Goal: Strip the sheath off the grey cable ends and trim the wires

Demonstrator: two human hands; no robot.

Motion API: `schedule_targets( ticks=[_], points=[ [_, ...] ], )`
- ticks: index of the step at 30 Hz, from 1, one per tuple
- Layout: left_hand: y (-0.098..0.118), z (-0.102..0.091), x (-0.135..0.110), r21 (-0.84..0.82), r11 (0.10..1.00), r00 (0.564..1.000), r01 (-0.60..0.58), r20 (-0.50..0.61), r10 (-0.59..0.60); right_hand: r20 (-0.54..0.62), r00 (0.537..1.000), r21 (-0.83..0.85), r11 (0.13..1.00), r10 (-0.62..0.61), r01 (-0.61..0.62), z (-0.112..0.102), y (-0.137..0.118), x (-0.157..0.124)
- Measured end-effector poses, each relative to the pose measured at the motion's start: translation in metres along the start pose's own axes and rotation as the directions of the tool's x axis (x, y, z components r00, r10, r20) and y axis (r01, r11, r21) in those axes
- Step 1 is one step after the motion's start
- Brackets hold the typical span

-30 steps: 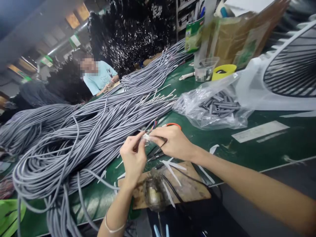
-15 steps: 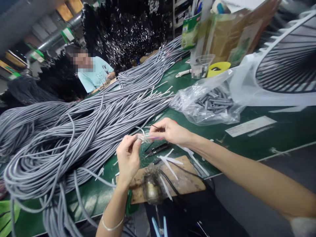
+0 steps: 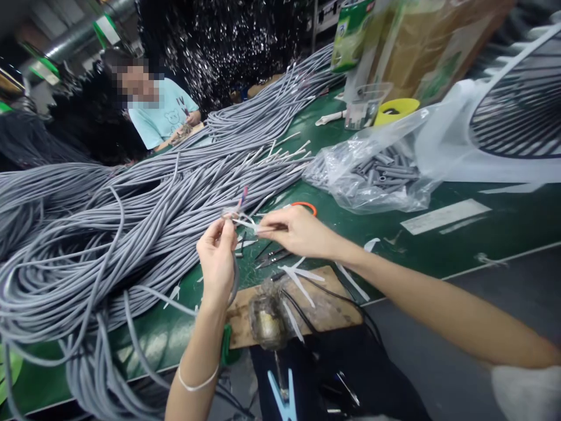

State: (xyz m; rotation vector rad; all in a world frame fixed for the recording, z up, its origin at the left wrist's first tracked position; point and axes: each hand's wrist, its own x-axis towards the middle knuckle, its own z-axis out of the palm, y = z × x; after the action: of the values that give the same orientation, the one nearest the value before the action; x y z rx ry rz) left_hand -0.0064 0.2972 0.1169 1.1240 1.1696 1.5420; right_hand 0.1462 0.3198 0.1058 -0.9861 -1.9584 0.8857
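Note:
My left hand [image 3: 215,250] is closed in a pinch on the stripped end of a grey cable [image 3: 235,278], which runs down behind the wrist. Thin pink and blue wires [image 3: 242,197] stick up from that end. White, wispy strands [image 3: 245,222] stretch from the cable end to my right hand [image 3: 302,231], whose fingers are pressed together on them. Whether the strands are filler or wrap I cannot tell. Just below the right hand lie small dark thread snips [image 3: 274,257]. An orange loop handle [image 3: 307,206] shows behind that hand.
Long bundles of grey cable [image 3: 144,234] cover the table's left. A clear bag of grey sleeves [image 3: 385,169], a yellow tub [image 3: 397,109] and a white fan [image 3: 456,134] stand right. A wooden board [image 3: 337,292] carries a metal fixture [image 3: 267,321]. A person [image 3: 164,114] sits opposite.
The right hand has shifted from the coloured wires to the white strands. Now the coloured wires point up, away from it. The left hand has risen slightly, and the view has tilted a little.

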Motion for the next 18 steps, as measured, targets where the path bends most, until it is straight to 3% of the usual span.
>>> schedule_targets(
  ticks=[3,5,9,13,15,18],
  points=[
    [-0.002,-0.006,0.006,0.019,0.999,0.998,0.036,0.053,-0.037,0.024,0.979,-0.424,0.889,0.2,-0.171,-0.015,0.008,0.002],
    [-0.003,-0.008,0.008,0.056,0.996,0.995,0.07,0.071,-0.074,0.107,0.957,-0.587,0.794,0.268,-0.156,-0.017,0.01,0.001],
    [-0.001,-0.01,0.007,0.137,0.985,0.993,0.105,0.037,-0.111,0.258,0.958,-0.632,0.772,0.127,0.068,-0.007,0.005,-0.004],
    [0.003,-0.011,0.005,0.141,0.986,0.995,0.084,0.046,-0.091,0.434,0.882,-0.652,0.739,0.181,0.169,0.005,-0.001,-0.007],
    [0.004,-0.012,0.004,0.12,0.989,0.993,0.084,0.07,-0.093,0.454,0.871,-0.683,0.7,0.186,0.207,0.009,-0.003,-0.008],
    [0.006,-0.012,0.003,0.061,0.992,0.99,0.111,0.083,-0.116,0.385,0.909,-0.717,0.673,0.161,0.184,0.012,-0.002,-0.009]
  ],
)
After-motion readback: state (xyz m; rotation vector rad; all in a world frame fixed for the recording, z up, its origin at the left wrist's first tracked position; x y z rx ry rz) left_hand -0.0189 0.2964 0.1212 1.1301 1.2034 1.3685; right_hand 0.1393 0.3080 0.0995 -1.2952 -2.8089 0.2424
